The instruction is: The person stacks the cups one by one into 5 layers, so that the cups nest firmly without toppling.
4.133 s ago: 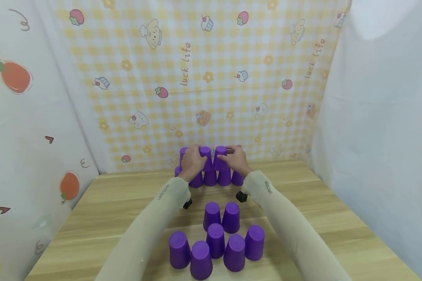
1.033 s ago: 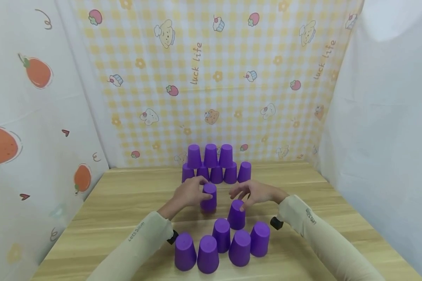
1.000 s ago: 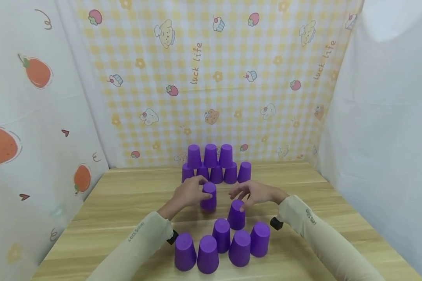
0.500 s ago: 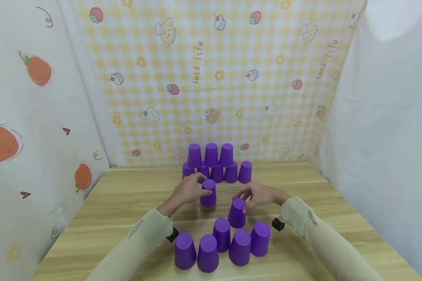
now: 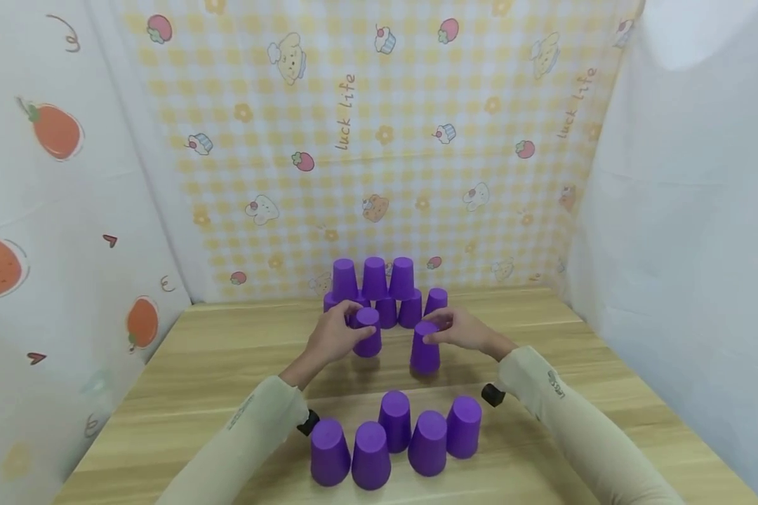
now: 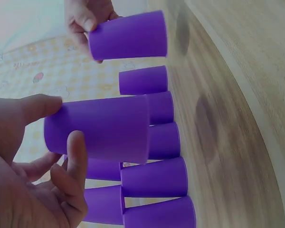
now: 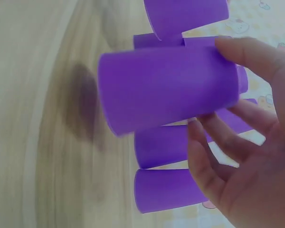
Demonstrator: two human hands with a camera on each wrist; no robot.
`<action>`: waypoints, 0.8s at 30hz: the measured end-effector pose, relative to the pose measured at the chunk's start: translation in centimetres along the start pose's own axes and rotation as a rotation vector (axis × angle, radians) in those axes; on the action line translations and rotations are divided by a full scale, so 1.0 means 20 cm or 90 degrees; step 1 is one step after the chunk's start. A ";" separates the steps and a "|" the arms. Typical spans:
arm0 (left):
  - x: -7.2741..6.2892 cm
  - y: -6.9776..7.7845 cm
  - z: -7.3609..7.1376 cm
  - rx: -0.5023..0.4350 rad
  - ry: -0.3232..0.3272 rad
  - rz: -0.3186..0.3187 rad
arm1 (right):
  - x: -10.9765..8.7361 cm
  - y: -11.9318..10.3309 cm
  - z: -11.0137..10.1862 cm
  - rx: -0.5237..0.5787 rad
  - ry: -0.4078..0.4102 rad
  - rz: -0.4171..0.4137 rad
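Note:
My left hand (image 5: 336,334) grips an upside-down purple plastic cup (image 5: 369,337) between thumb and fingers near its closed top. In the left wrist view that cup (image 6: 104,128) is off the table, its shadow apart from the rim. My right hand (image 5: 464,330) pinches a second purple cup (image 5: 425,352) the same way, also raised, as the right wrist view of this cup (image 7: 166,88) shows. Behind both hands stands a row of inverted cups (image 5: 410,311), with an upper row of three cups (image 5: 374,279) resting on it. The left hand hides part of the lower row.
Several more inverted purple cups (image 5: 395,422) stand loosely grouped near the front of the wooden table (image 5: 227,393). A checked cloth (image 5: 385,140) hangs behind the table, with white cloth (image 5: 663,210) along the right side. A black wrist device (image 5: 493,394) sits under the right sleeve.
Earlier, both hands worked at the upper row; then they came back to two cups nearer the front. Now both have lifted those cups and moved them toward the stack.

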State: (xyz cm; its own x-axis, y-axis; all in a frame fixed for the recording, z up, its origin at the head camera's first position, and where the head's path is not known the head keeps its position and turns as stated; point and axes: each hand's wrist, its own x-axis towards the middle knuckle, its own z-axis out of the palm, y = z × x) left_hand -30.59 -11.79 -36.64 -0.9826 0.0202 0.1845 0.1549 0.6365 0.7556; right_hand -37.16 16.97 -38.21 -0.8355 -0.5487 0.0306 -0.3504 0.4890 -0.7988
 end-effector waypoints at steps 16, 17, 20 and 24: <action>0.10 -0.04 0.03 -0.104 0.075 -0.018 | 0.08 -0.05 -0.02 0.057 0.236 0.116; 0.10 -0.04 0.03 -0.110 0.079 -0.022 | 0.08 -0.05 -0.02 0.069 0.240 0.120; 0.10 -0.04 0.04 -0.125 0.091 -0.031 | 0.09 -0.05 -0.03 0.082 0.249 0.125; 0.11 -0.04 0.05 -0.132 0.102 -0.030 | 0.12 -0.07 -0.05 0.092 0.271 0.106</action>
State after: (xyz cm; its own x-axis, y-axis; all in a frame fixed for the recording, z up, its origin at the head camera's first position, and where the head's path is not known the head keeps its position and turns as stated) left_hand -32.93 -11.54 -37.40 -0.9631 -0.1387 0.2307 0.1433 0.4612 0.8756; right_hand -39.10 15.67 -36.33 -0.9849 -0.1301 0.1139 -0.1596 0.4309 -0.8882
